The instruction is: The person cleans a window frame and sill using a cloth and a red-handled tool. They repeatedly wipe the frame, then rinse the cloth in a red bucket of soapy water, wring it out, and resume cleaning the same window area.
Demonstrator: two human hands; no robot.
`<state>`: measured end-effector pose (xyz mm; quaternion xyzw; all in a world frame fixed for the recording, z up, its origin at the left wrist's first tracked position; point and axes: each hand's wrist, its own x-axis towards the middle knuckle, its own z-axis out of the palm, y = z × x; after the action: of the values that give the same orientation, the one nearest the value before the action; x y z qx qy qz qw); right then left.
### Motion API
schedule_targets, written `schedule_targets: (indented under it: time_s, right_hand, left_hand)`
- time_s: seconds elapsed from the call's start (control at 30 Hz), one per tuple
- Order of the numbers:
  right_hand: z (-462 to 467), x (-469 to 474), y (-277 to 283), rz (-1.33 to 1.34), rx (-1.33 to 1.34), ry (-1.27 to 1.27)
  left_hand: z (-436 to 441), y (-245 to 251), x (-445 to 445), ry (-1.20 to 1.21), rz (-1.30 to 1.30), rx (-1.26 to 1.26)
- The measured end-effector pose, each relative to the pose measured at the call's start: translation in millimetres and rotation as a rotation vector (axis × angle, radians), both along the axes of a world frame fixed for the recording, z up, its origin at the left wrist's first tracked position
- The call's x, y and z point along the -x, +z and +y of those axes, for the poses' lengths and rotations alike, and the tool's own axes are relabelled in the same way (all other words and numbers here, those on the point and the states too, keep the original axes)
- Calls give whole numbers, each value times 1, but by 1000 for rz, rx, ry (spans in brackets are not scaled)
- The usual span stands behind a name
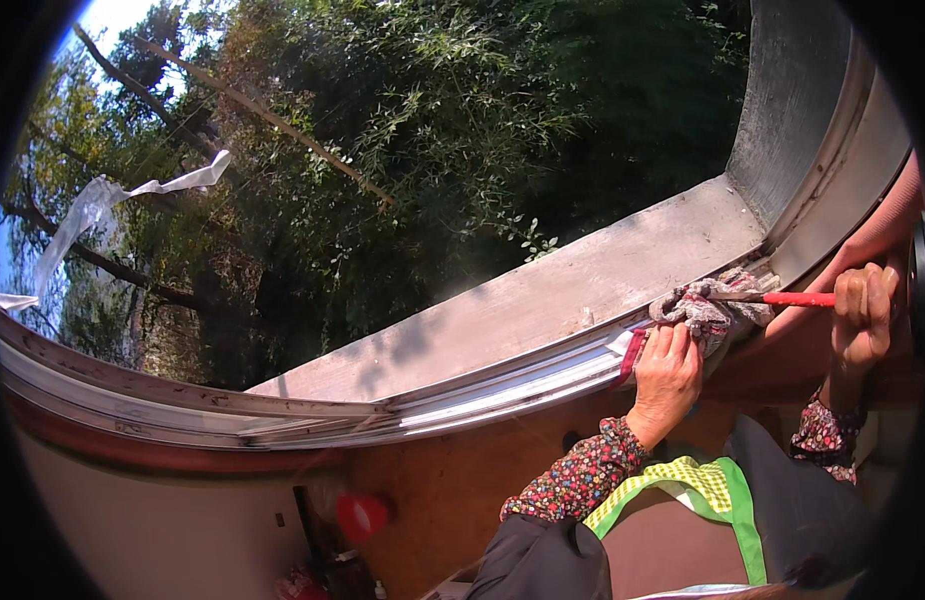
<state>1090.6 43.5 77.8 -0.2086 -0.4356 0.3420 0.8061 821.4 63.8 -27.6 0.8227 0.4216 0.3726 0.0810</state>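
My left hand (666,375) presses on a bunched, damp-looking grey cloth (706,311) with red marks, at the right end of the metal window track (522,382). A dark red edge of cloth shows beside the fingers. My right hand (866,313) is closed around the red handle (800,299) of a thin tool. Its narrow metal end rests against the cloth and is partly hidden in the folds, so the kind of tool cannot be told.
Beyond the track lies a concrete sill (522,292), meeting a grey side wall (796,97) at right. Trees stand outside. A sliding window frame (192,405) is at left. Below it are a wooden floor (425,487) and a red container (361,517).
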Motion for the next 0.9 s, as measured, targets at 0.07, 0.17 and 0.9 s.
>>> schedule_targets:
  time_s: [0.07,0.17,0.9]
  right_hand:
    - [-4,-13,3,-30,-15,-27]
    - [-9,-28,6,-71,-29,-61]
    - [17,105,53,-303,-63,-379]
  left_hand:
    - [11,-1,-34,-58,-12,-88]
    - [24,2,-70,-165,24,-23]
    - [-46,43,265,261,507,49]
